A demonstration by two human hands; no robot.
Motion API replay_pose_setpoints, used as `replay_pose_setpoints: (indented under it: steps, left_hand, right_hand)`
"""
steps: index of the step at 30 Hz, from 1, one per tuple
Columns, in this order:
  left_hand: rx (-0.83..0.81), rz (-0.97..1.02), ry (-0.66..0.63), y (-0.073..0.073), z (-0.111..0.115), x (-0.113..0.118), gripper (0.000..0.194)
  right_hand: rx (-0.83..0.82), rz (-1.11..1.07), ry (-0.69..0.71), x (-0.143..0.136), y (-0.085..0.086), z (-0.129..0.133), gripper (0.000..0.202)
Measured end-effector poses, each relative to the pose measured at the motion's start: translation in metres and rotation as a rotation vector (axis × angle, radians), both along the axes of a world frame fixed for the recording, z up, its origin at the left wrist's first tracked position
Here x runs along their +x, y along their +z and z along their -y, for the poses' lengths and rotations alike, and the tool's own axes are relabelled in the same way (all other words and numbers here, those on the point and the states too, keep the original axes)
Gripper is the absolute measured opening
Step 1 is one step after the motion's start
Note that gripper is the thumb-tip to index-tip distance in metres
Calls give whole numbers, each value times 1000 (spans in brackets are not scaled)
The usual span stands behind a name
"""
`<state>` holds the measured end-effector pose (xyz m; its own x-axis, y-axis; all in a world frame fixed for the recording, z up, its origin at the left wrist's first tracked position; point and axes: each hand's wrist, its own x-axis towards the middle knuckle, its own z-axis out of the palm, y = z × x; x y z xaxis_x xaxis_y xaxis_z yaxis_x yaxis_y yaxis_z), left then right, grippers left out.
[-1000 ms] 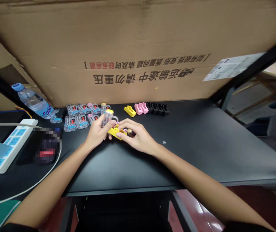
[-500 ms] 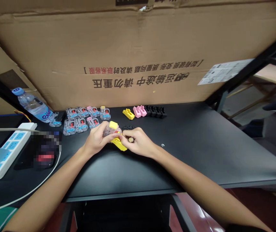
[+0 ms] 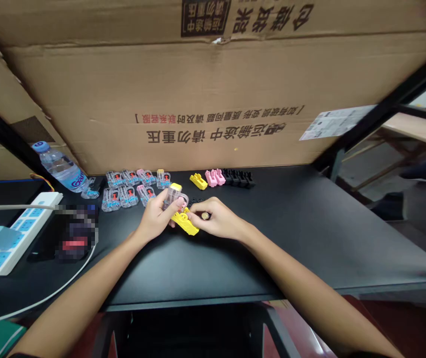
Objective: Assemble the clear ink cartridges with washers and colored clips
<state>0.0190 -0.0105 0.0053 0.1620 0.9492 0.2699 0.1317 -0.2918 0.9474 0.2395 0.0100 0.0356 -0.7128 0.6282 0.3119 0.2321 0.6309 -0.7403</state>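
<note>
My left hand [image 3: 156,215] is closed around a clear plastic case [image 3: 171,197] with a yellow top. Against its lower end sits a yellow plastic piece [image 3: 186,223], tilted down to the right. The fingers of my right hand [image 3: 218,217] are pinched at the right side of the yellow piece, and a small round brass-coloured object [image 3: 205,216] shows in that hand. Behind my hands stand another yellow piece [image 3: 198,181], pink pieces [image 3: 215,177] and several black pieces [image 3: 238,178]. Small black rings [image 3: 197,200] lie partly hidden by my right hand.
Several clear cases [image 3: 128,196] with red and blue parts lie at the back left. Further left are a water bottle [image 3: 61,166], a white power strip [image 3: 21,233], a white cable [image 3: 67,277] and a blurred dark object [image 3: 76,238]. Cardboard [image 3: 198,89] stands along the back edge.
The view has tilted up a little. My right fingers have drawn slightly back from the case, and more of the yellow piece shows between my hands.
</note>
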Motion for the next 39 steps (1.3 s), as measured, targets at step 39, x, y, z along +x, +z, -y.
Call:
replay_pose_setpoints:
  steps: [39]
  left_hand:
    - [35,-79,79,1,-7,-10,41]
  right_hand:
    - [-189,-213,-160,-14,-13,10,32]
